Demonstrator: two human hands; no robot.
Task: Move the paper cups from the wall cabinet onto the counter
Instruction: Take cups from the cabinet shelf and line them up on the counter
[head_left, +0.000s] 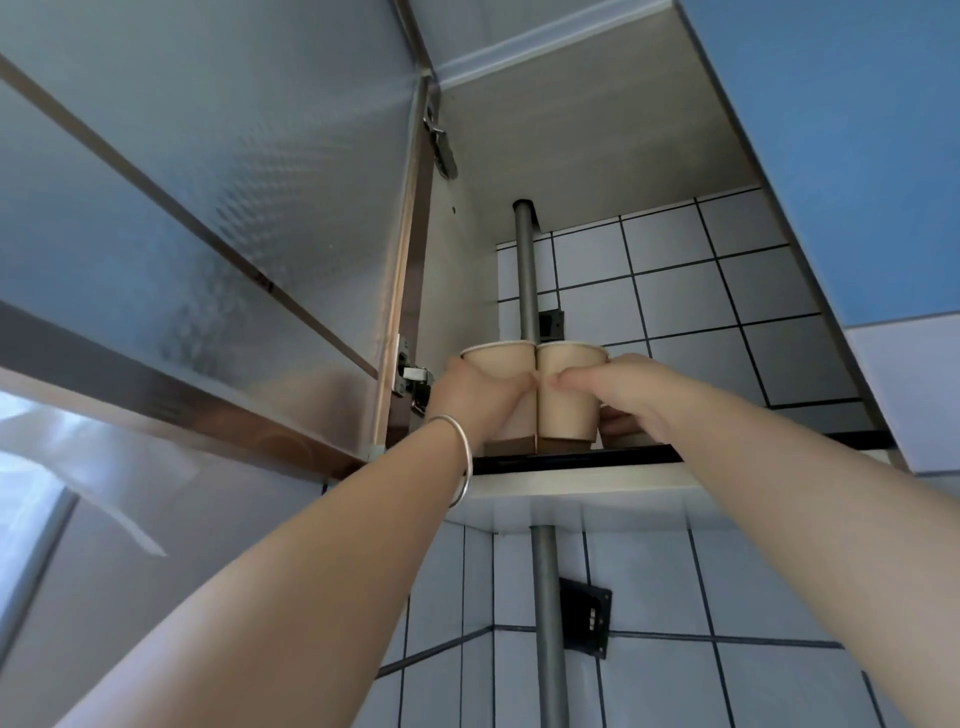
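Open wall cabinet (597, 156): I've got my left hand (475, 387) and right hand (631, 389) each wrapped round 1 of 2 paper cups (566, 395); lifting out comes next, gently.

cabinet shelf (582, 457) bearing two paper cups (569, 395)

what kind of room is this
Most likely a kitchen: an open wall cabinet with a frosted door, white tiled wall behind it, and two paper cups on its shelf, gripped by the left hand and right hand.
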